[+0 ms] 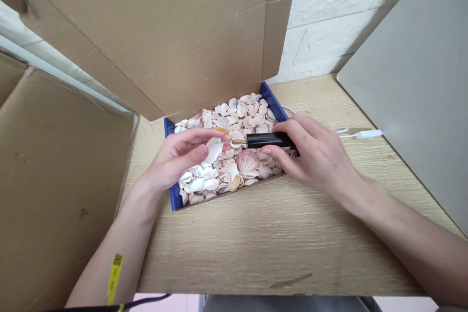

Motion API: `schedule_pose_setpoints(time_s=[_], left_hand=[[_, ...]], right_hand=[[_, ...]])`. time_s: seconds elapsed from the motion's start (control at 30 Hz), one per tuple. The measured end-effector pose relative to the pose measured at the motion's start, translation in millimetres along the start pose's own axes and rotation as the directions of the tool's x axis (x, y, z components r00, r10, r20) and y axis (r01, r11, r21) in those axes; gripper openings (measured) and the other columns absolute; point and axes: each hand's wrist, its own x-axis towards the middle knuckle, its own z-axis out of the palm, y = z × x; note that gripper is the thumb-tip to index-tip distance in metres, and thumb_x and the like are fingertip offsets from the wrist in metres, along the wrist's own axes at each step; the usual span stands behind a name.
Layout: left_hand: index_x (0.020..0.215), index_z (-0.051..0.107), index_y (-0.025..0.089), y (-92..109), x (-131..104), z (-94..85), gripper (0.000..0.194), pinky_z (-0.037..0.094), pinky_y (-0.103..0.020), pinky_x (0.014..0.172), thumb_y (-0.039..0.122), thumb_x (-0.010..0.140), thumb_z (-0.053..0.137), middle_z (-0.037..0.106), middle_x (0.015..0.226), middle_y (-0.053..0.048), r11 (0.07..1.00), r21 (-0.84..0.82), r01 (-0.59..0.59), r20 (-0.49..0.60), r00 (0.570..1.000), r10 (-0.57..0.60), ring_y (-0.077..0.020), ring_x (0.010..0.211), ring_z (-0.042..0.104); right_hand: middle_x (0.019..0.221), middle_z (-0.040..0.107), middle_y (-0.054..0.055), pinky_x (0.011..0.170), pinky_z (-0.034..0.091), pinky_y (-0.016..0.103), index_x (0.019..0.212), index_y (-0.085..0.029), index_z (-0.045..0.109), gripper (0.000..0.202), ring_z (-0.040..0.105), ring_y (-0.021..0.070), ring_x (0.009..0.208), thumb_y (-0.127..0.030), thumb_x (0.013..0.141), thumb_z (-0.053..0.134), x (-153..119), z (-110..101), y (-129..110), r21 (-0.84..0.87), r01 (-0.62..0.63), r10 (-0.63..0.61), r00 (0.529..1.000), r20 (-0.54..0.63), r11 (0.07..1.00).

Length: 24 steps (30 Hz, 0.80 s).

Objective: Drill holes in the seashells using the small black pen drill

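Observation:
Over a blue-sided box [176, 198] full of seashells, my left hand [183, 156] holds a white shell [212, 151] between thumb and fingers. My right hand [317, 156] is closed around a black pen-shaped drill [268, 140] with a brass-coloured tip. Its thin bit points left and meets the face of the white shell; whether it has gone through cannot be made out. Below the tool, a striped pinkish shell [247, 162] and a red-speckled fan shell [228, 170] lie among smaller pale shells.
The box sits on a wooden table [234, 243]. A large cardboard panel [175, 34] rises behind it, and more cardboard [58, 156] stands at left. A grey panel [413, 83] borders the right. A white cable connector [368, 134] lies beyond my right hand.

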Motion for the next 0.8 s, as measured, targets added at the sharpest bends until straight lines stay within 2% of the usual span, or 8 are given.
schedule_pose_setpoints(time_s=[0.33,0.67,0.8], left_hand=[[0.114,0.068,0.024,1.7,-0.9,-2.3,0.029,0.042,-0.041,0.101,0.034,0.09,0.058,0.068,0.117,-0.008,0.995,0.093,0.024,0.042,0.999,-0.028,-0.027,0.115,0.059],[0.113,0.069,0.024,0.9,-1.4,-0.6,0.027,0.046,-0.036,0.096,0.032,0.089,0.059,0.069,0.115,-0.007,0.999,0.05,0.016,0.023,1.0,-0.017,-0.0245,0.113,0.06],[0.115,0.068,0.024,0.9,-1.6,-2.1,0.027,0.046,-0.031,0.094,0.029,0.09,0.058,0.069,0.117,-0.007,0.999,0.049,0.013,0.059,0.998,-0.016,-0.0218,0.111,0.061]], right_hand=[[0.081,0.061,0.007,0.064,0.046,0.028,0.096,-0.015,0.055,0.027,0.055,0.0173,0.073,-0.04,0.088,0.057,0.1,-1.5,0.8,-0.013,0.065,-0.066,0.995,-0.075,0.998],[0.081,0.061,0.007,0.063,0.046,0.029,0.097,-0.016,0.054,0.027,0.055,0.0179,0.073,-0.04,0.087,0.059,-0.5,1.3,3.0,-0.022,0.065,-0.066,0.995,-0.073,0.998],[0.083,0.064,0.007,0.068,0.048,0.03,0.097,-0.015,0.054,0.026,0.057,0.0189,0.076,-0.038,0.086,0.061,-0.1,1.6,3.2,-0.031,0.081,-0.084,0.991,-0.101,0.996]])
